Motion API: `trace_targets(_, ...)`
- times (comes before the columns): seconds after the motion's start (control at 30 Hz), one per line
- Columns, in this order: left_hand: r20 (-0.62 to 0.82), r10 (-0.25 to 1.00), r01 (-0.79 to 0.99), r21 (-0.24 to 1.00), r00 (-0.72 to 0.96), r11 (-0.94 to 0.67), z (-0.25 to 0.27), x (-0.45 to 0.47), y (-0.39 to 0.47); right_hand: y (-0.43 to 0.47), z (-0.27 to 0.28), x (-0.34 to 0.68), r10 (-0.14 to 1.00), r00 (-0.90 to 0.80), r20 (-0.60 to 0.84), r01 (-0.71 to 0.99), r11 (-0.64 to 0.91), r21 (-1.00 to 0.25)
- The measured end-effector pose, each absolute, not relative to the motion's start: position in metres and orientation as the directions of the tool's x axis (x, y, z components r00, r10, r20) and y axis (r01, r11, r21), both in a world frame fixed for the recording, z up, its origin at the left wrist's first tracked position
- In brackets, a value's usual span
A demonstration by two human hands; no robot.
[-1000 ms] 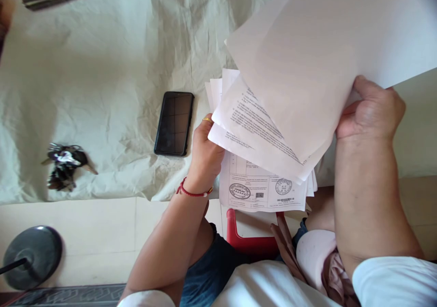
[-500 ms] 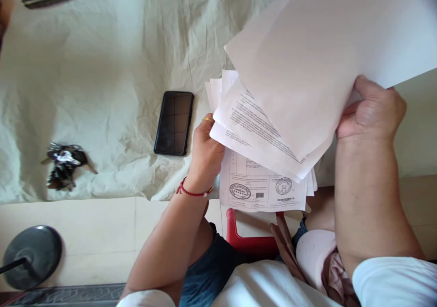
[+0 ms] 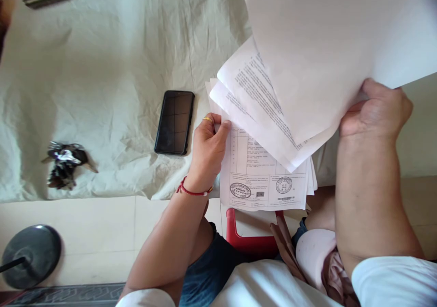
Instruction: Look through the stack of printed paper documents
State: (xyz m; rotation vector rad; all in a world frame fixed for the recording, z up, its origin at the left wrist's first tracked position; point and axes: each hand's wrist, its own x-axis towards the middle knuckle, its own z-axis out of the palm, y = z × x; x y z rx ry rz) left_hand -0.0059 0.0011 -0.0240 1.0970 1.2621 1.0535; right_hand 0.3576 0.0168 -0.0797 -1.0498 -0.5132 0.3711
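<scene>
Papers [image 3: 327,57], several lifted sheets, fan up from my right hand [image 3: 375,109], fingers closed on their lower edge. Below them, my left hand [image 3: 206,150] pinches the stamped sheet [image 3: 262,179] atop the stack. I judge I'm mid-sorting; next needs separating one sheet cleanly. Phone [image 3: 174,123] lies just left of my left fingers.

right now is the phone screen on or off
Off: the phone lies face up on the cloth, its screen dark, showing only a faint reflection.

Phone [image 3: 174,122] on cloth [image 3: 102,70] between keys [image 3: 64,164] at left and papers [image 3: 262,179] at right.
</scene>
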Motion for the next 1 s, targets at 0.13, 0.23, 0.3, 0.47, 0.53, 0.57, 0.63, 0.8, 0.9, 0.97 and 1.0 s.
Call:
trace_targets(0.13,-0.211,0.977,0.006,0.978,0.013,0.211,-0.02,-0.006,0.0,0.017,-0.085,0.359,0.556,0.789,0.262,-0.007,0.434,-0.901)
trace_targets(0.23,-0.215,0.977,0.01,0.977,0.008,0.215,-0.019,-0.005,0.001,0.018,-0.086,0.359,0.539,0.795,0.279,0.033,0.421,-0.906)
trace_targets(0.3,-0.216,0.976,0.012,0.976,0.007,0.216,-0.019,-0.005,0.001,0.018,-0.086,0.359,0.549,0.785,0.287,0.045,0.412,-0.91)
trace_targets(0.47,-0.214,0.977,0.016,0.977,0.015,0.214,-0.019,-0.005,0.001,0.021,-0.089,0.362,0.5,0.816,0.29,0.064,0.42,-0.905)
trace_targets(0.53,-0.224,0.974,0.016,0.975,0.018,0.224,-0.018,-0.005,0.001,0.021,-0.091,0.364,0.505,0.819,0.272,0.029,0.438,-0.899)
trace_targets(0.57,-0.234,0.972,0.015,0.972,0.019,0.234,-0.018,-0.005,0.001,0.021,-0.091,0.365,0.524,0.809,0.267,0.01,0.442,-0.897)
trace_targets(0.63,-0.25,0.968,0.01,0.968,0.014,0.25,-0.016,-0.005,0.001,0.02,-0.093,0.367,0.563,0.781,0.269,-0.009,0.441,-0.897)
trace_targets(0.8,-0.263,0.965,0.001,0.965,0.005,0.263,-0.015,-0.005,0.002,0.021,-0.093,0.367,0.506,0.813,0.29,0.044,0.443,-0.896)
trace_targets(0.9,-0.266,0.964,0.01,0.964,0.005,0.266,-0.015,-0.004,0.002,0.023,-0.093,0.368,0.48,0.828,0.29,0.06,0.438,-0.897)
trace_targets(0.97,-0.262,0.965,0.018,0.965,0.002,0.262,-0.014,-0.004,0.002,0.023,-0.093,0.369,0.482,0.832,0.277,0.044,0.44,-0.897)
trace_targets(1.0,-0.26,0.966,0.021,0.965,0.0,0.26,-0.014,-0.004,0.002,0.023,-0.092,0.369,0.479,0.839,0.26,0.026,0.443,-0.896)
